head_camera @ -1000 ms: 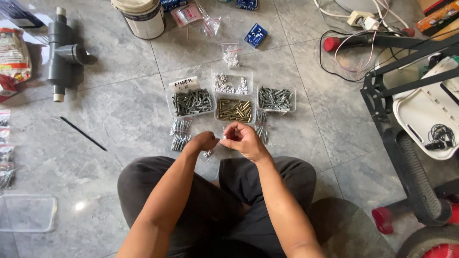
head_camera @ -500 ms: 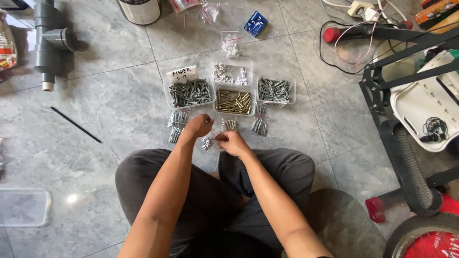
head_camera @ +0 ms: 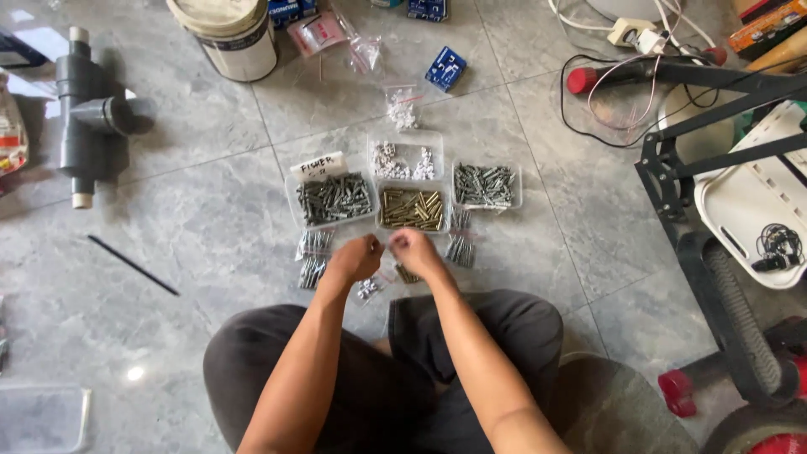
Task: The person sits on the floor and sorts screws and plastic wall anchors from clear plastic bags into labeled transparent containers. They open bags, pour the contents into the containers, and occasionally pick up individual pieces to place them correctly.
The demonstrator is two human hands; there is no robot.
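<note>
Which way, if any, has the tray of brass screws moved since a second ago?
No. The tray of brass screws sits between the large grey-screw tray and the small grey-screw tray, below the tile joint; only the camera shifted.

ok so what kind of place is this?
Probably a home floor used as a workshop: grey tiled floor, clear trays of screws and plugs, a grey pipe tee, a paint bucket, and both hands sorting small parts.
</note>
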